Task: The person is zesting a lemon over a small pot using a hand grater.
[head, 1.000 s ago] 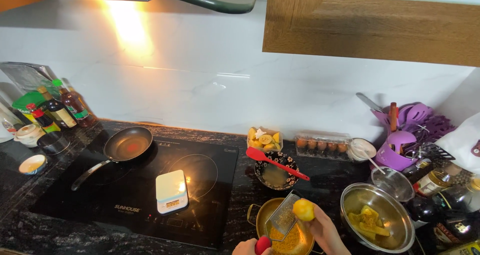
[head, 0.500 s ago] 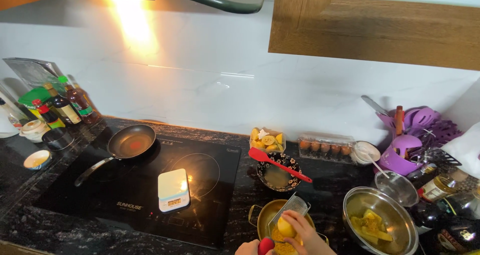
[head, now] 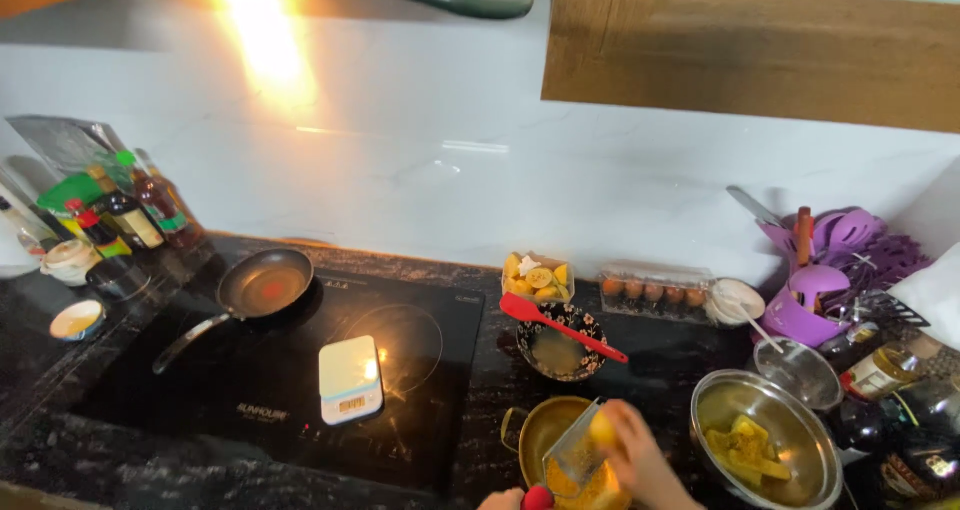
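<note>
At the bottom edge my right hand (head: pixel 640 460) presses a yellow lemon (head: pixel 603 429) against a flat metal grater (head: pixel 574 451). The grater leans over a small brass pot (head: pixel 540 425) that has yellow zest inside. Only the fingertips of my left hand (head: pixel 500 500) show, wrapped around the grater's red handle (head: pixel 537 497).
A steel bowl of squeezed lemon pieces (head: pixel 765 445) sits to the right. A patterned bowl with a red spatula (head: pixel 560 325) lies behind the pot. On the black cooktop stand a kitchen scale (head: pixel 350 378) and a frying pan (head: pixel 262 285). Bottles (head: pixel 120 205) crowd the left, purple utensils (head: pixel 830 270) the right.
My right hand slid the lemon down the grater, then back up it. The view shifted slightly.
</note>
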